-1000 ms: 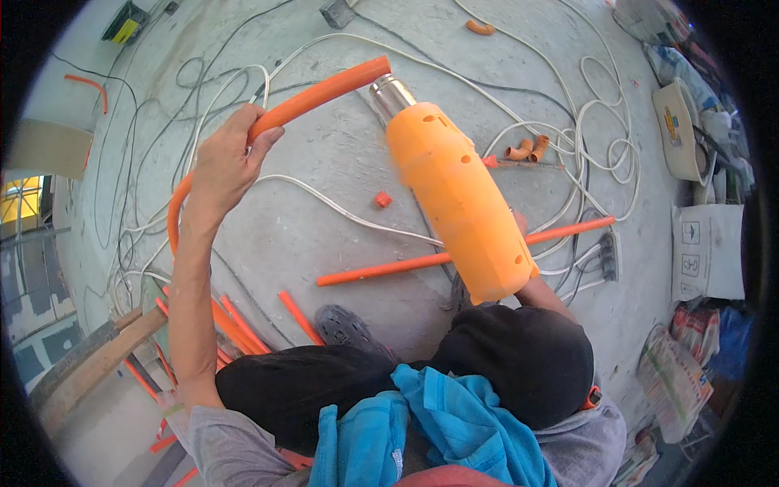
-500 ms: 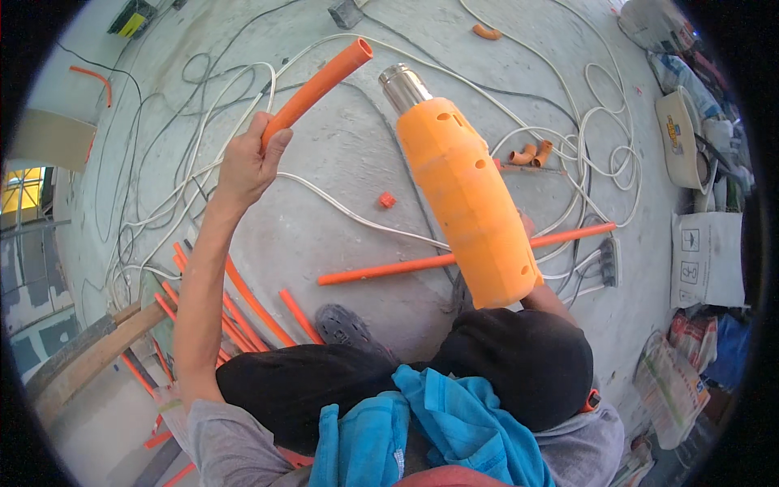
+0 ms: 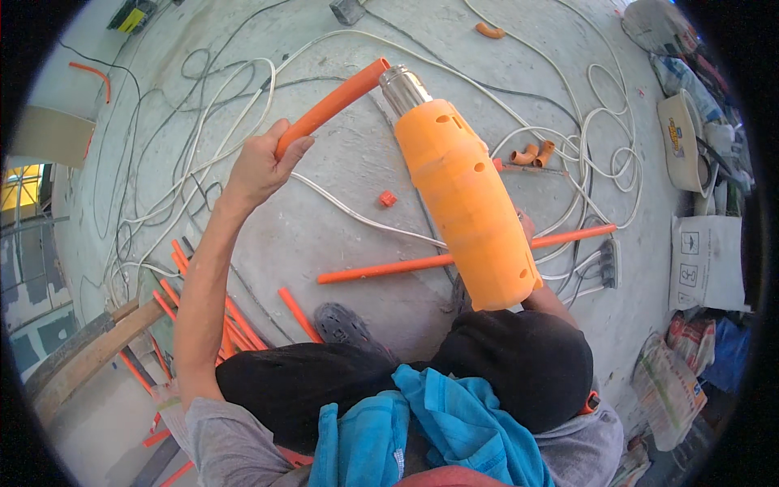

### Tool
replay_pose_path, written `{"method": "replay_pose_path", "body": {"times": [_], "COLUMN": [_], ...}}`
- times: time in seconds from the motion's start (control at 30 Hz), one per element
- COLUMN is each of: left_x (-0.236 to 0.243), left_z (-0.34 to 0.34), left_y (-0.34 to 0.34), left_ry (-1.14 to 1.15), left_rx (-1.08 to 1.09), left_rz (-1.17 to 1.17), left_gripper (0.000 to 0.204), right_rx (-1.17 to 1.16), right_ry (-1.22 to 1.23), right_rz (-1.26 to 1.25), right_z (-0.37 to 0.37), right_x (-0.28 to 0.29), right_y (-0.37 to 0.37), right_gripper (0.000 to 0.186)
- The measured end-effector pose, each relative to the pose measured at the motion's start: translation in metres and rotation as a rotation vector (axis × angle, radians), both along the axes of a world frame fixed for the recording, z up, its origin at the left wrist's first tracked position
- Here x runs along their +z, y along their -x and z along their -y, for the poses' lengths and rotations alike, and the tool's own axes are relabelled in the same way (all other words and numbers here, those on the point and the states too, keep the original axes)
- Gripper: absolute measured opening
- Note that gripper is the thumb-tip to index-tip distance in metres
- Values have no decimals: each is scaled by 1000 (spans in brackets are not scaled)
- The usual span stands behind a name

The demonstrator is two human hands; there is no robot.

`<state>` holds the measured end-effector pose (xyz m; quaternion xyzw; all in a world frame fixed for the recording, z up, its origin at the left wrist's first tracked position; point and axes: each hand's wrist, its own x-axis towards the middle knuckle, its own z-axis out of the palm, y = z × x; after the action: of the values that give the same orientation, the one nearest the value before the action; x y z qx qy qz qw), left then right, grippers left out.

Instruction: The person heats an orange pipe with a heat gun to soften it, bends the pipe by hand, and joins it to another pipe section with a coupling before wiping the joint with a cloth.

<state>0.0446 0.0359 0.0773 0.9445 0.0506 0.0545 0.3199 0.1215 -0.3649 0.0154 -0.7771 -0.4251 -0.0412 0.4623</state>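
My left hand [image 3: 261, 169] is closed round an orange plastic pipe [image 3: 333, 105], which slants up and to the right. The pipe's far end is at the metal nozzle of a yellow-orange heat gun [image 3: 466, 199]; whether they touch, I cannot tell. My right hand [image 3: 526, 223] holds the heat gun from beneath, mostly hidden behind its body, with only a bit of the fingers showing. Under the gun, a straight orange pipe [image 3: 381, 269] lies across the floor. A small orange-red fitting [image 3: 387, 199] sits between the two pipes.
White and dark cables [image 3: 596, 122] loop over the concrete floor. Short orange elbows [image 3: 531, 154] lie beside a red-handled screwdriver [image 3: 519, 168]. More orange pipes [image 3: 235, 321] and a wooden plank [image 3: 97, 357] are at the left. A cream bucket [image 3: 677, 138] and bags line the right.
My left hand has moved right and slightly down, bringing the pipe's end to the gun's nozzle. A curved orange length beside my left forearm has gone from view there. The gun has barely moved.
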Motion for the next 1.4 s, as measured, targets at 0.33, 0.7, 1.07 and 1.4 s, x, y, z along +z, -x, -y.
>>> {"method": "replay_pose_path", "body": {"times": [0.33,0.7,1.07,1.4], "left_x": [-7,-6,-7,-5], "left_z": [-1,-3,-3,-1], "left_y": [-4,-2,-3,-2], "left_ry": [21,66,96,132], "left_rx": [-53,-50,-62,-66], "left_rz": [-52,-101,-199,-225], "left_gripper": [37,40,40,41], "right_rx": [7,6,-38,-36], "right_ry": [3,-7,60,31], "right_rz": [-4,-12,134,-61], "right_z": [-1,0,-8,-8], "right_x": [1,1,15,7], "right_y": [1,3,-1,4], "right_gripper": [43,44,42,40]}}
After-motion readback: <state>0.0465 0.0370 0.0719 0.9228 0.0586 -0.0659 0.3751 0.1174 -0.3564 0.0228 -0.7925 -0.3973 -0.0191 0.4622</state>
